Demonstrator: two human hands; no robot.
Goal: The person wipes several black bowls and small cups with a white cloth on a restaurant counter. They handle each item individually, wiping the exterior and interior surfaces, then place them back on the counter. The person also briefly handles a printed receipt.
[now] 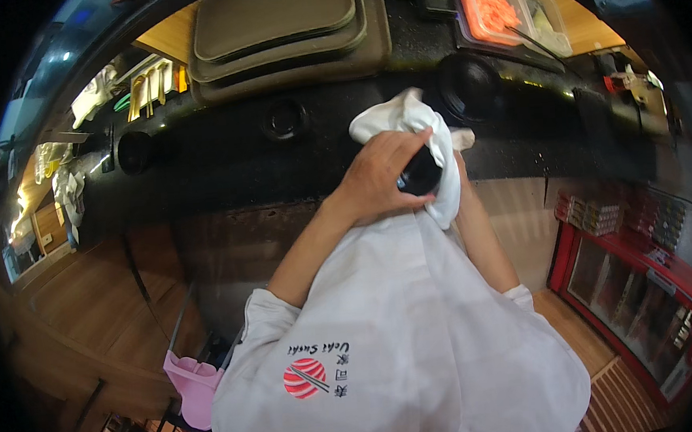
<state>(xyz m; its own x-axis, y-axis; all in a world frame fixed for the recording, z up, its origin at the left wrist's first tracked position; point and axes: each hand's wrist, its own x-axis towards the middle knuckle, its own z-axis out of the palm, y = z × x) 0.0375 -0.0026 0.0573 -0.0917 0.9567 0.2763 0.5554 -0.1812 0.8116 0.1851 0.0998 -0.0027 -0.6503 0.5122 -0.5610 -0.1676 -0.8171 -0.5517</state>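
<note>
My left hand (379,169) grips a small black bowl (419,173) by its side, with the thumb below and the fingers above. A white cloth (414,117) is bunched over the bowl's far and right sides. Behind that cloth, most of my right hand (460,164) is hidden; only its edge and the wrist show, pressed against the cloth. Both hands are in front of my white jacket, at the near edge of the black counter (224,164).
Brown trays (274,18) are stacked at the back. A small black dish (285,120), round black dishes (470,86) and a black bowl (135,153) stand on the counter. Orange-pink shredded food fills a clear container (487,5). Low on the right is a red glass-fronted fridge (630,293).
</note>
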